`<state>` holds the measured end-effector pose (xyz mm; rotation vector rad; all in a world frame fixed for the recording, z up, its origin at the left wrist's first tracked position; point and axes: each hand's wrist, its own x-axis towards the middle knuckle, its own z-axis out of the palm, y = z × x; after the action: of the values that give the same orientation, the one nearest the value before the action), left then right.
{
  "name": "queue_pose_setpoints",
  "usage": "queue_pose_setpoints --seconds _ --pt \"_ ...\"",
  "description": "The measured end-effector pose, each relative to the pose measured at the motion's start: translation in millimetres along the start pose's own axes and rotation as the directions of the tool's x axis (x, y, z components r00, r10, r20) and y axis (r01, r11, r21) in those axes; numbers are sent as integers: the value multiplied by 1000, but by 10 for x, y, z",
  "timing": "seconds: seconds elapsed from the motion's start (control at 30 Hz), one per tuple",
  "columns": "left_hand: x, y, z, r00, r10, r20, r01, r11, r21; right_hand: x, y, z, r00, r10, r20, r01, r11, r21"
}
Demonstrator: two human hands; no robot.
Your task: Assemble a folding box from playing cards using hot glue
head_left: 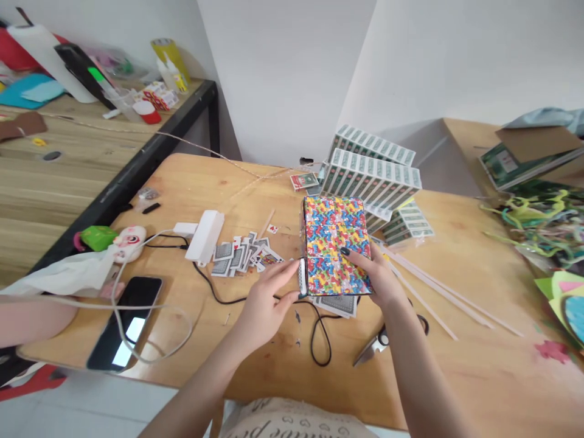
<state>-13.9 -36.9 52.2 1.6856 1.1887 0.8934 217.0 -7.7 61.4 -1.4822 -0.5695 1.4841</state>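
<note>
A box-like block covered in a colourful cartoon pattern (337,234) is held up over the table. My right hand (383,280) grips its right side, thumb lying on the patterned face and the other fingers hidden behind. At the block's lower left edge, my left hand (271,298) pinches a small stack of playing cards (302,277) between thumb and fingers. The stack touches or sits against the block's side; how far it goes in is hidden. Larger grey-backed cards (340,305) lie on the table below the block. More loose cards (244,255) are spread to the left.
Rows of green-and-white card boxes (371,176) stand behind the block. Scissors (374,347) and clear plastic strips (442,292) lie to the right. On the left are a white power strip (205,237), cables and a phone (125,322). Ribbon scraps (542,225) sit far right.
</note>
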Motion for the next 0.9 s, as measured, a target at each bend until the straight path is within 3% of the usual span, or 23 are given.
queue_pose_setpoints --seconds 0.17,0.37,0.47,0.67,0.77,0.9 --pt "-80 -57 111 984 -108 138 143 953 -269 8 48 -23 999 -24 -28 22 998 -66" --pt "-80 -21 192 986 -95 134 134 937 -322 11 103 -44 982 -158 -106 137 974 -180" --pt "-55 32 209 980 -139 144 187 893 -410 1 111 -58 986 -131 -103 116 983 -141" --pt "6 27 347 910 -414 -18 354 799 -486 1 165 -74 990 -100 -97 92 992 -89" --pt "22 -71 443 881 -472 -48 387 774 -502 17 213 -76 989 -106 -102 94 988 -120" --pt "35 -172 480 872 -488 -44 392 748 -535 30 243 -85 990 -107 -95 94 987 -133"
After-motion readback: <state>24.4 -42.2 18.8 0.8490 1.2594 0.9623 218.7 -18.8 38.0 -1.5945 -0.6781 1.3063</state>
